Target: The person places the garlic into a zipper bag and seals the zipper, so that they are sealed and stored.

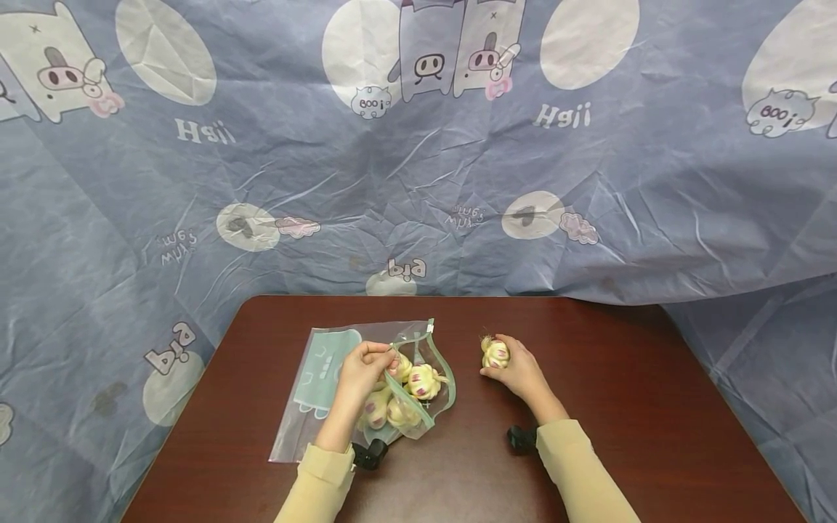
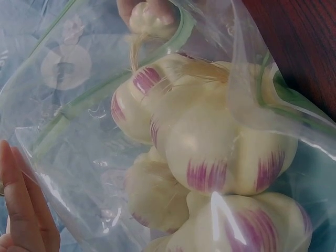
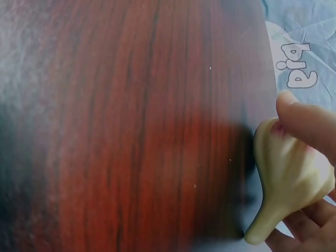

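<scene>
My left hand (image 1: 362, 370) pinches the opening edge of a clear zip bag (image 1: 439, 356) with a green seal strip. Several garlic bulbs (image 1: 423, 382) with purple streaks lie inside the bag; up close in the left wrist view, the garlic bulbs (image 2: 210, 142) show through the plastic, and fingers (image 2: 23, 205) of the left hand appear at its edge. To the right of the bag, my right hand (image 1: 523, 370) grips one more garlic bulb (image 1: 495, 354) between thumb and fingers. That bulb (image 3: 291, 168) has its stem pointing down-left in the right wrist view.
The bag's left half, printed with a teal cartoon figure (image 1: 327, 367), lies flat on the dark red-brown table (image 1: 471, 465). Behind the table hangs a blue patterned cloth (image 1: 418, 181). Black wrist cameras (image 1: 521, 439) sit beneath both wrists.
</scene>
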A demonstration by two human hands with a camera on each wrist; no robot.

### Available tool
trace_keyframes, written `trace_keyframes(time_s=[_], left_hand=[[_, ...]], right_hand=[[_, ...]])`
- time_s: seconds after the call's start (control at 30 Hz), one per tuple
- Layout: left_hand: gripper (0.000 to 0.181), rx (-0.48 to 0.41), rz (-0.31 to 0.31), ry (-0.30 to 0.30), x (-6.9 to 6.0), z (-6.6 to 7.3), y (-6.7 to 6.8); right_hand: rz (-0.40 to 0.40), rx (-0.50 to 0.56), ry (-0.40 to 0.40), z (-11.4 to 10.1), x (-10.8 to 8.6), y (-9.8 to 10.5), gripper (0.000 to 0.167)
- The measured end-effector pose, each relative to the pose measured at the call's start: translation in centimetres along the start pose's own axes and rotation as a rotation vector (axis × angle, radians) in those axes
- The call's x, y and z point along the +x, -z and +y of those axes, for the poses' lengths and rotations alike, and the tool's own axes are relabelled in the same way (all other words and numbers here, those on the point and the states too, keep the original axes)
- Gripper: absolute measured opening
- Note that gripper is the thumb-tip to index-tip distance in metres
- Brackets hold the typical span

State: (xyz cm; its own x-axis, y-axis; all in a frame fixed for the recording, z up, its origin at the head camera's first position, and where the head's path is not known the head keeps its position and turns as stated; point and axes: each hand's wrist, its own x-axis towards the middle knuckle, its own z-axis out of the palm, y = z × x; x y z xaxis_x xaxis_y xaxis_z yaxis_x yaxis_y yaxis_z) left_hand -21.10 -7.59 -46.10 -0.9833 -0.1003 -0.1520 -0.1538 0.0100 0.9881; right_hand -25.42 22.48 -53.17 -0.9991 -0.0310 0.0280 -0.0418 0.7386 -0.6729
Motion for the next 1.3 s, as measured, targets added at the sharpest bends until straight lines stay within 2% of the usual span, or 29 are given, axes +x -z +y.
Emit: trace_keyframes(time_s=[0.17, 0.5, 0.6, 0.73, 0.83, 1.0, 1.17, 1.3], left_hand=[[0.025, -0.003, -0.006, 0.001, 0.0, 0.1, 0.0], [0.024, -0.01, -0.008, -0.009, -0.1, 0.4, 0.0], [0.019, -0.02, -0.011, -0.048, -0.1, 0.2, 0.1], [0.017, -0.003, -0.005, -0.046, 0.0, 0.2, 0.0], [0.019, 0.01, 0.005, -0.016, 0.1, 0.3, -0.1], [0.02, 0.006, 0.002, -0.029, 0.0, 0.3, -0.1], [0.022, -0.015, -0.008, -0.032, -0.1, 0.4, -0.1], [0.024, -0.026, -0.015, -0.026, -0.2, 0.5, -0.1]], right_hand=[[0.024, -0.006, -0.005, -0.2, -0.2, 0.0, 0.077], [0.069, 0.066, 0.011, -1.7, -0.9, 0.9, 0.077], [0.055, 0.116, -0.003, -2.8, -1.4, 1.3, 0.078], [0.025, 0.233, 0.0, -4.6, -2.1, 1.6, 0.079], [0.012, 0.33, 0.039, -6.0, -2.6, 1.4, 0.077], [-0.021, 0.457, 0.118, -8.3, -3.6, 0.9, 0.076], [-0.07, 0.539, 0.156, -10.1, -4.3, 0.0, 0.076], [-0.104, 0.555, 0.16, -10.9, -4.8, -0.8, 0.075]])
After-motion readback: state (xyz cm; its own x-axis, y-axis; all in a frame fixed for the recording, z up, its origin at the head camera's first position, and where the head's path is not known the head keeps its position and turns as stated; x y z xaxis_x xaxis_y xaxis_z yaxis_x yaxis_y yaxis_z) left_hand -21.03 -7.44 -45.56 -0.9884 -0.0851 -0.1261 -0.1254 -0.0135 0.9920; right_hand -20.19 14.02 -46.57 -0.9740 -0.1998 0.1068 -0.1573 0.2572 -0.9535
